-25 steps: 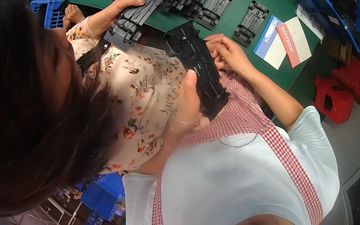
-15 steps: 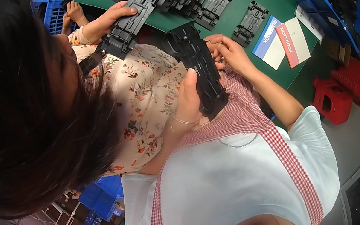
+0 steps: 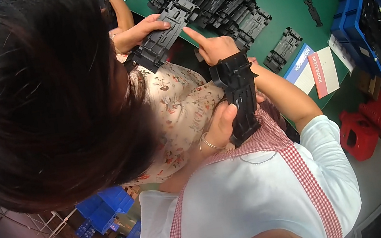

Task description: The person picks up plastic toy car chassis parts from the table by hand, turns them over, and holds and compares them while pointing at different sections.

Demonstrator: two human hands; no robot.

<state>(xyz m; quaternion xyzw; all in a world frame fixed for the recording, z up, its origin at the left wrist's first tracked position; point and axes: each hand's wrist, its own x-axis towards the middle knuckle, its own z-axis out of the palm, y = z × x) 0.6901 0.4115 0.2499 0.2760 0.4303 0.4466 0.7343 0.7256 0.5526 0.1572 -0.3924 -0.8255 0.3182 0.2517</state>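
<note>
My left hand (image 3: 221, 125), with a bracelet at the wrist, is closed round a black plastic chassis (image 3: 242, 104), its thumb along the side. The chassis stands roughly upright in front of my apron. Beyond it my right hand (image 3: 218, 49) reaches forward, index finger stretched out and apparently nothing held; its other fingers are partly hidden. That fingertip is close to a dark grey chassis (image 3: 159, 42) gripped by a co-worker's hand (image 3: 140, 33) on my left.
Several similar chassis (image 3: 217, 4) are heaped on the green table (image 3: 278, 14). Another chassis (image 3: 283, 49) lies beside two notebooks (image 3: 324, 72). A blue crate (image 3: 358, 20) of black parts stands right, above red plastic housings (image 3: 378, 123). The co-worker's head (image 3: 59, 99) blocks the left.
My right hand has come up from beside the held chassis and now points toward the co-worker's chassis. My left hand's chassis sits lower and further right in view; the whole view has shifted.
</note>
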